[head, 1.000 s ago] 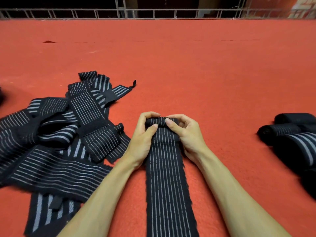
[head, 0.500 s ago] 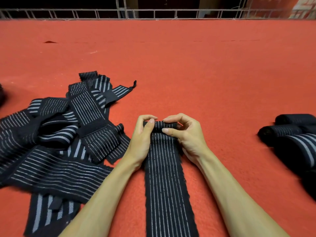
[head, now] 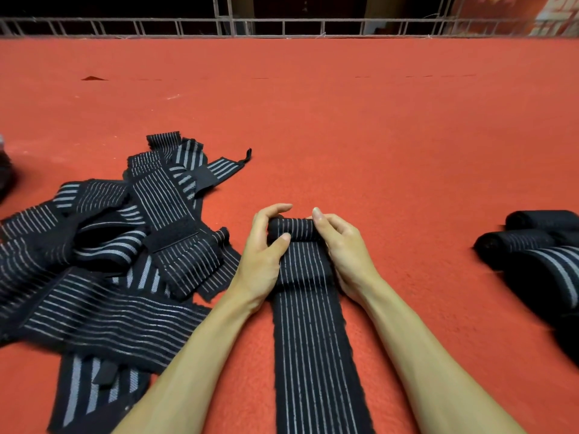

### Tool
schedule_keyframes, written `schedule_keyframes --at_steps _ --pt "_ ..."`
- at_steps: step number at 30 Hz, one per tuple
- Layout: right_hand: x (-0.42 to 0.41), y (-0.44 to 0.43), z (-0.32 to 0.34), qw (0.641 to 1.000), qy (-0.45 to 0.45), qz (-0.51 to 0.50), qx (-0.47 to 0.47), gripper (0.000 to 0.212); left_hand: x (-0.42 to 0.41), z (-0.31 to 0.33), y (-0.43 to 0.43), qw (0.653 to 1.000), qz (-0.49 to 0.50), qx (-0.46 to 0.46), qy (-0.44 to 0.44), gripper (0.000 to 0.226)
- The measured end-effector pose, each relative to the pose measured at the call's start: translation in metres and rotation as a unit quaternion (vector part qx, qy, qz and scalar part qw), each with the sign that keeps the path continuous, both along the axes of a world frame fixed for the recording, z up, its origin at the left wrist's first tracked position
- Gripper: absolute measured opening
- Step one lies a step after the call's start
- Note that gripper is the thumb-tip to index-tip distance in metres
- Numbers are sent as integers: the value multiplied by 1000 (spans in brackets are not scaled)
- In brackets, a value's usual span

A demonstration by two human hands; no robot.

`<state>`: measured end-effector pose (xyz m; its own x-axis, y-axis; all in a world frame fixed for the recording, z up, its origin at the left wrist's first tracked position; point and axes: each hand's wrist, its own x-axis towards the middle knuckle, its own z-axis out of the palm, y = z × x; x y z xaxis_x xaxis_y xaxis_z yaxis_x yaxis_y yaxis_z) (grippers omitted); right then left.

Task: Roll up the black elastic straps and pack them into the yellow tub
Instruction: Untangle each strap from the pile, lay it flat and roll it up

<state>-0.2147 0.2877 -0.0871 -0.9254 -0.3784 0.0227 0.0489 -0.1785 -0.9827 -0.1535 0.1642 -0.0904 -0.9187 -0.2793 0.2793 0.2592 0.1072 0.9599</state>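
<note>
A black elastic strap with thin grey stripes (head: 313, 339) lies flat on the red carpet, running from the bottom edge up to my hands. Its far end is wound into a small roll (head: 293, 228). My left hand (head: 266, 255) grips the roll's left end, thumb on top and fingers curled over the far side. My right hand (head: 341, 245) grips the right end the same way. No yellow tub is in view.
A tangled heap of unrolled black striped straps (head: 119, 252) lies to the left of my hands. Several rolled straps (head: 539, 245) sit at the right edge. The red carpet (head: 344, 120) stretches back to a metal railing (head: 282, 26).
The roll has grown thicker as both hands turned it toward me along the strap. The hands shifted slightly nearer; the heap and the rolled straps have not moved.
</note>
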Motion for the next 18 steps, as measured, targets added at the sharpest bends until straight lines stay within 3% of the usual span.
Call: schedule_keyframes --at_steps 8,13,18 --pt "0 9 0 999 32 23 -18 9 -1 -1 2 999 -26 -8 -22 48" --pt "-1 10 -3 993 89 50 -60 19 -1 -2 3 995 -58 63 -43 37" --pt "-4 10 -6 986 112 65 -104 21 -3 -2 5 998 -15 8 -56 23"
